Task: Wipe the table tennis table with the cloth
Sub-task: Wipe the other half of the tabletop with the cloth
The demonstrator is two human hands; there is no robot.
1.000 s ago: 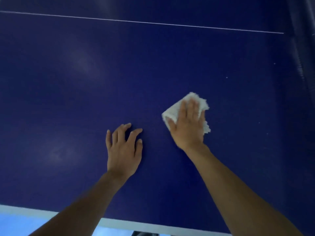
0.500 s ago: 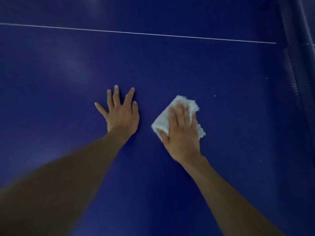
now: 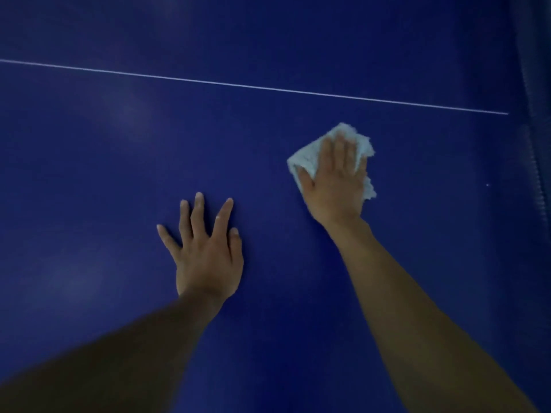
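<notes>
The dark blue table tennis table [image 3: 104,174] fills the view, crossed by a thin white line [image 3: 253,85]. A crumpled white cloth [image 3: 307,158] lies on the table right of centre. My right hand [image 3: 337,183] lies flat on top of the cloth with straight fingers, pressing it to the surface. My left hand [image 3: 205,251] rests flat on the bare table to the left and nearer to me, fingers spread, holding nothing.
The net [image 3: 536,144] runs along the right edge of the view, where the white line ends. A few small pale specks, one speck [image 3: 487,185] among them, dot the surface to the right of the cloth.
My right hand slid the cloth forward and to the right, toward the white line. My left hand, which moved forward earlier, now lies flat with fingers spread. The view shifted further over the table.
</notes>
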